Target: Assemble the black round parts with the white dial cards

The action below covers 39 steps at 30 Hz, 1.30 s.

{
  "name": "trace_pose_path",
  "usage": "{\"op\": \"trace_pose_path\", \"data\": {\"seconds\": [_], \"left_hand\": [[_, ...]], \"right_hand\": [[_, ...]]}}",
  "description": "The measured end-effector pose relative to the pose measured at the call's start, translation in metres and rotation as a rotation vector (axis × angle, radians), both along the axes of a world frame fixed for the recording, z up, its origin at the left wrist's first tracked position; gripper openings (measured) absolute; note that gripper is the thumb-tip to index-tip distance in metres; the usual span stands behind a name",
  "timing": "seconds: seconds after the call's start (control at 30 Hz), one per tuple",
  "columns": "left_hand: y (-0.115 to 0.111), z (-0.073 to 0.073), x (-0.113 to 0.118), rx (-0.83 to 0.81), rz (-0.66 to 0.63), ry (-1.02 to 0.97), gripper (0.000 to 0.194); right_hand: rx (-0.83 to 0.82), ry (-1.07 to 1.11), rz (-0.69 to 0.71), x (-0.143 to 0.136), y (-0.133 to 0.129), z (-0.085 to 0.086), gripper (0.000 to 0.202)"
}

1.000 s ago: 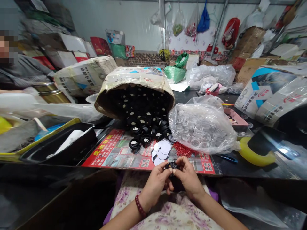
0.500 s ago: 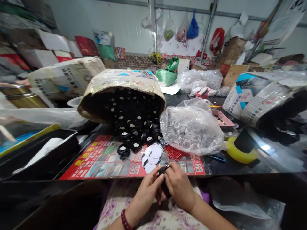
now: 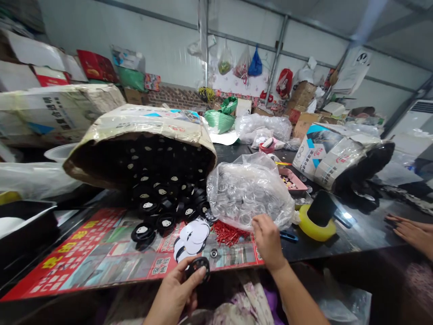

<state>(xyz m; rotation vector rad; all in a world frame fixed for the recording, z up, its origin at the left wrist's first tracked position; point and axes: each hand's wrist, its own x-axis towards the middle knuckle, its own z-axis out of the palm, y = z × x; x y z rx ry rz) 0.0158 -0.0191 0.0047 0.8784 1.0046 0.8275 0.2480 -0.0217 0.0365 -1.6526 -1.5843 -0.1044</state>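
Note:
My left hand (image 3: 181, 284) holds a black round plastic part (image 3: 203, 266) between thumb and fingers at the table's front edge. Curled fingers of my right hand (image 3: 269, 243) meet the front of a clear plastic bag (image 3: 250, 194) full of transparent rings; what they pinch is hidden. Just beyond my left hand lies a pile of white discs (image 3: 194, 235). A small dark ring-shaped piece (image 3: 214, 253) rests between my hands. Behind it are thin red pieces (image 3: 228, 234). Several black round parts (image 3: 144, 232) spill from an open carton (image 3: 142, 118) lying on its side.
A yellow tape roll (image 3: 316, 228) and a blue tool (image 3: 288, 236) lie right of the bag. Behind them are a pink tray (image 3: 292, 180) and another carton (image 3: 329, 155). Another person's hand (image 3: 414, 230) rests at the far right. A black tray (image 3: 29, 246) stands left.
My hands have parted. The right has moved up and right to the bag, while the left keeps the black round part. The view has shifted, bringing another person's hand into sight.

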Motion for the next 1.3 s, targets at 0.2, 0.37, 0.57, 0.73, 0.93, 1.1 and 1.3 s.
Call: {"op": "trace_pose_path", "data": {"seconds": [0.2, 0.37, 0.57, 0.73, 0.93, 1.1, 1.3], "left_hand": [[0.004, -0.008, 0.001, 0.075, -0.023, 0.044, 0.040], [-0.001, 0.001, -0.001, 0.016, -0.066, -0.014, 0.039], [-0.004, 0.015, 0.000, -0.097, -0.037, -0.195, 0.048], [-0.004, 0.014, 0.003, -0.124, -0.066, -0.249, 0.059], [-0.006, 0.012, 0.002, -0.072, -0.149, -0.180, 0.060], [-0.009, 0.008, -0.002, 0.109, -0.285, -0.057, 0.054], [-0.012, 0.013, -0.005, 0.235, -0.338, 0.057, 0.032]], "right_hand": [[-0.017, -0.052, -0.067, 0.055, 0.041, 0.003, 0.020], [-0.034, 0.013, -0.025, 0.054, 0.043, 0.021, 0.011], [-0.179, 0.546, 0.190, 0.033, -0.013, 0.032, 0.025], [-0.419, 0.622, 0.266, -0.011, -0.044, 0.006, 0.027], [-0.483, 0.875, 0.365, -0.057, -0.036, 0.008, 0.016], [-0.310, 0.513, 0.430, -0.078, -0.031, 0.006, 0.006], [-0.529, 0.760, 0.571, -0.072, -0.030, -0.004, 0.026]]}}
